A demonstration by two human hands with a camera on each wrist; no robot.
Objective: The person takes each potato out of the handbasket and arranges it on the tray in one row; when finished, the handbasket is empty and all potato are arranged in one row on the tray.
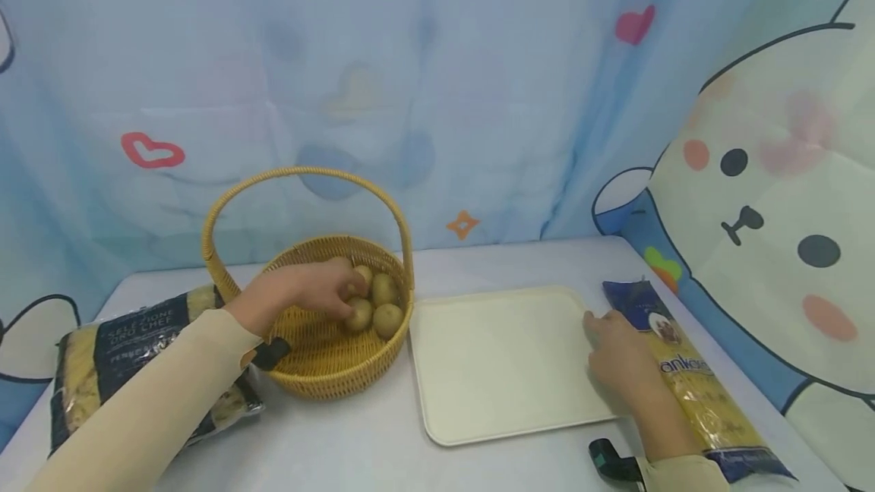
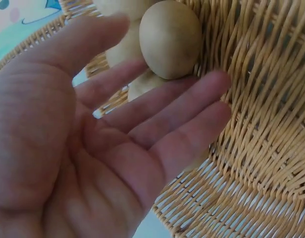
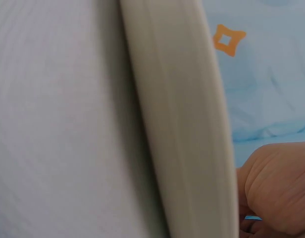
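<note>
In the head view, my left hand [image 1: 319, 285] reaches into the wicker basket [image 1: 342, 386], next to several round brownish fruits or potatoes [image 1: 388, 320]. The left wrist view shows that hand [image 2: 118, 129] with spread, slightly bent fingers. One smooth oval piece [image 2: 170, 39] lies by the fingertips, not enclosed by them; whether they touch it is unclear. At the cream tray's [image 1: 506, 363] right edge, my right hand [image 1: 620, 355] grips the rim, its fingertips partly hidden. The right wrist view has the tray wall [image 3: 187, 119] close up, with part of the hand [image 3: 279, 188] beyond it.
A dark-labelled pasta bag [image 1: 137, 351] lies left of the basket, partly under my left sleeve. The long yellow and blue packet [image 1: 690, 370] lies to the right of the tray. The basket's tall handle [image 1: 307, 171] arches above its bowl. A patterned curtain [image 1: 478, 97] hangs behind the white table.
</note>
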